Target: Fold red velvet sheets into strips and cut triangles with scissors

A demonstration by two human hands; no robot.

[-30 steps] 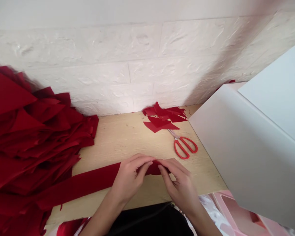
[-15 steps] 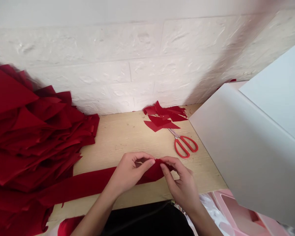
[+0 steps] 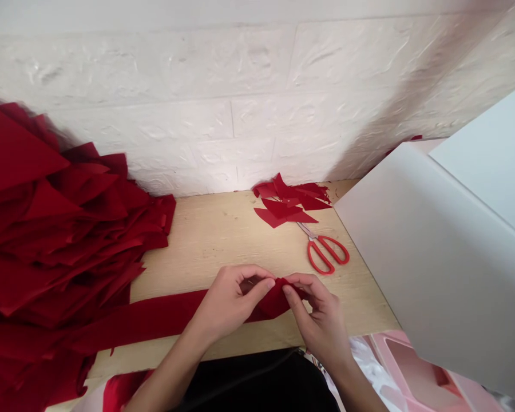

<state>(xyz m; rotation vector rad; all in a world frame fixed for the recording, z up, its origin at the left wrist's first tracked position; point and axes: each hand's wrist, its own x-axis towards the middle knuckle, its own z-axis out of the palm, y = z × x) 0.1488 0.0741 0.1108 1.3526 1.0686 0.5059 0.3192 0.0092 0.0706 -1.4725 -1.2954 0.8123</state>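
Right at the centre of the action, a red fabric strip (image 3: 163,313) runs across the front of the bench (image 3: 240,246), and its end is bunched into a tight fold (image 3: 274,303) between the person's two hands. The left hand (image 3: 227,303) curls over that fold, thumb pressed onto the fabric and fingers arched above it. The right hand (image 3: 320,317) comes in from the other side, thumb and fingertips pinching the far edge of the gather, with the two hands nearly touching.

Follow the strip left and it disappears into a big heap of red fabric pieces (image 3: 55,229), piled up against the wall and spilling over the bench's edge. Up ahead sits a smaller pile of red offcuts (image 3: 287,200), angular pieces lying flat, and the red-handled scissors (image 3: 324,252) rest just below it, blades touching the pile. Behind it all stands a white brick-textured wall (image 3: 154,74). A white board (image 3: 429,252) leans in at the right, a pink plastic container (image 3: 407,366) shows below it, and the person's black clothing (image 3: 249,383) fills the bottom edge.
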